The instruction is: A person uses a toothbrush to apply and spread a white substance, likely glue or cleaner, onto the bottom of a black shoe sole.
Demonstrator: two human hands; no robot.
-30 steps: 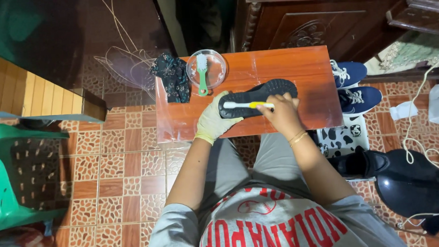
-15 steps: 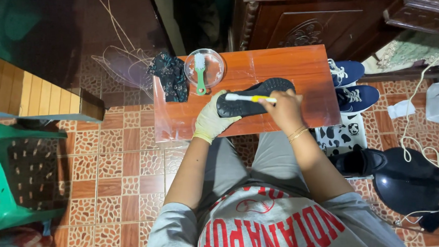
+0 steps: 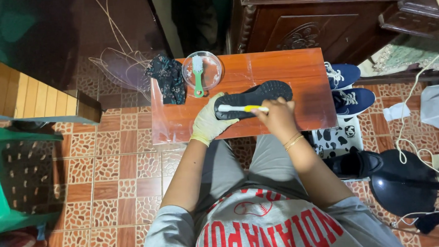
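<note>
On glossy red wood [image 3: 286, 65], ridged black rubber sole [image 3: 255, 97], slim toothbrush [image 3: 242, 108].

The black shoe [image 3: 258, 97] lies sole-up on the red-brown wooden table [image 3: 286, 67], long axis running left to right with a slight tilt, its ridged tread facing the camera, near the table's front edge and right of the table's centre. The toothbrush [image 3: 241, 108], white at the bristle end with a yellow section along the handle, lies almost level across the near side of the shoe's sole, bristle head toward the shoe's left end. Both items sit in the front half of the table, the toothbrush touching the shoe.
</note>
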